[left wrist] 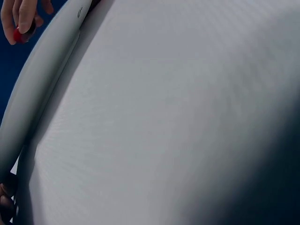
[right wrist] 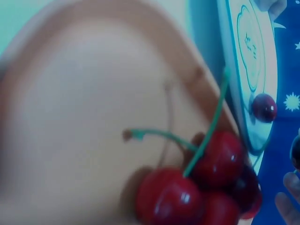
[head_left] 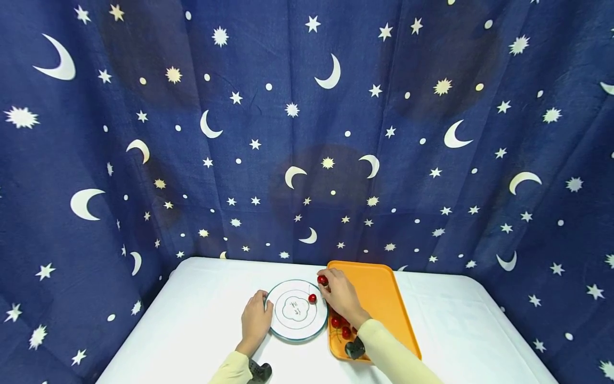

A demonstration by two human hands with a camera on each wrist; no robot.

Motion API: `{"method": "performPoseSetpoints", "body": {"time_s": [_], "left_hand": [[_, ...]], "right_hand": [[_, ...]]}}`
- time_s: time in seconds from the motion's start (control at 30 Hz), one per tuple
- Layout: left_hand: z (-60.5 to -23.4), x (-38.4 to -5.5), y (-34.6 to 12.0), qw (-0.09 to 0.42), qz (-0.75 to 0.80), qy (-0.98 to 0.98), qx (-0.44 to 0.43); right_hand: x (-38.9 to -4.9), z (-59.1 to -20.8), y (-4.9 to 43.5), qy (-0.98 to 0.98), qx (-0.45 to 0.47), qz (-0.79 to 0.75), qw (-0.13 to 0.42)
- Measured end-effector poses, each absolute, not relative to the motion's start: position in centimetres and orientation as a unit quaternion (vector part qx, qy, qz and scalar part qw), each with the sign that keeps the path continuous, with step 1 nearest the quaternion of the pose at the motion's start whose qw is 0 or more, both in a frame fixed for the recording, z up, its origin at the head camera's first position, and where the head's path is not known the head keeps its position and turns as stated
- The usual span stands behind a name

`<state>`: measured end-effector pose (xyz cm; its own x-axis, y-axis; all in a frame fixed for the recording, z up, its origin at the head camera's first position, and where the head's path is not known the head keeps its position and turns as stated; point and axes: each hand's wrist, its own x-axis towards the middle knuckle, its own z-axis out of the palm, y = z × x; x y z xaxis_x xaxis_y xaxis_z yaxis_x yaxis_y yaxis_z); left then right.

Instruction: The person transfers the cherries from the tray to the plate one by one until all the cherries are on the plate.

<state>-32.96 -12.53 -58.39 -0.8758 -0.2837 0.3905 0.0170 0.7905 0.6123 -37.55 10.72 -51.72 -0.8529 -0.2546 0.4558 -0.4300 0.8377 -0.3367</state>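
A white plate (head_left: 288, 320) with a dark green rim and a flower-shaped drawing lies on the table. My left hand (head_left: 256, 321) holds its left edge, thumb at the rim; in the left wrist view, fingertips (left wrist: 6, 204) show at the plate's edge. One red cherry (head_left: 312, 298) sits on the plate's right part. My right hand (head_left: 343, 295) pinches another cherry (head_left: 323, 279) between thumb and fingers, above the gap between plate and orange tray (head_left: 379, 288). Beneath the right wrist, several cherries (right wrist: 168, 197) with green stems lie in the tray's near left corner.
The orange tray stands right beside the plate, its raised rim close to the plate's edge. A white cloth covers the table (head_left: 206, 288). Behind it hangs a dark blue curtain (head_left: 259, 160) with moons and stars.
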Motion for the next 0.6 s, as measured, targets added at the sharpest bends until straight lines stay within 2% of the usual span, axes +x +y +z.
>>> {"method": "performPoseSetpoints", "body": {"time_s": [0.17,0.6], "left_hand": [[-58.5,-33.0,-12.6,0.242,-0.314,-0.916,0.069],[-58.1,-32.7,-12.5,0.242,-0.315,-0.915,0.072]], "right_hand": [[-37.6,-52.1,9.7,-0.936,0.199,0.197,0.215],[-37.2,-52.8,7.5,-0.937,0.231,0.175,0.195]]}}
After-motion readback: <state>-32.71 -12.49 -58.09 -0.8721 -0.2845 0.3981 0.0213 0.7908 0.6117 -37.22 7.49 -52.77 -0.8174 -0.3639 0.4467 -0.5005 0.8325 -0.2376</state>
